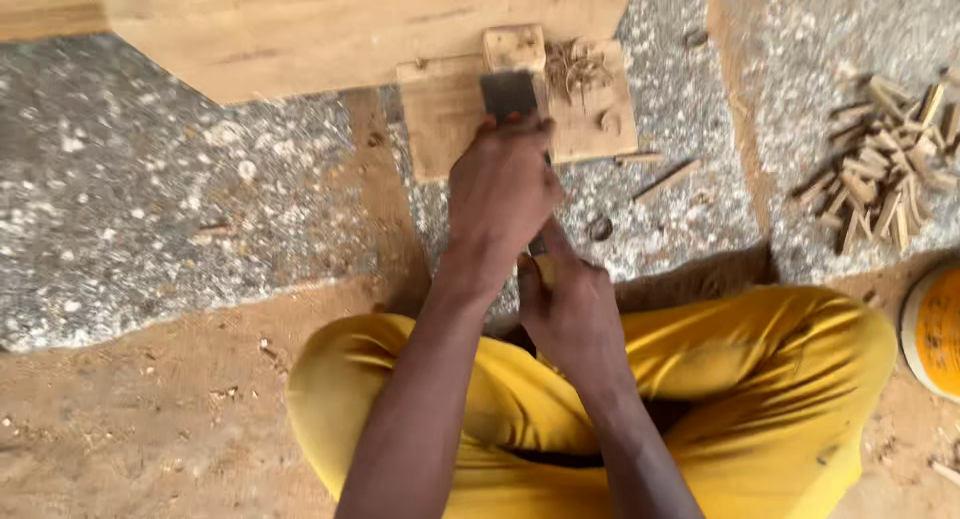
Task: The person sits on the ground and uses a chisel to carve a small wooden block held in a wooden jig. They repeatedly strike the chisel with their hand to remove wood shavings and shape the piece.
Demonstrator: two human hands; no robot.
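A broad chisel (510, 94) is gripped near its blade by the left hand (500, 194), fingers closed round the steel, while its handle end is clasped in the closed right hand (568, 304); the handle itself is mostly hidden. The edge is set against a small wood block (515, 49) on a flat board (445, 114), beside curled shavings (578, 67). The block is judged light, rigid and liable to shift, and best steadied by its sides.
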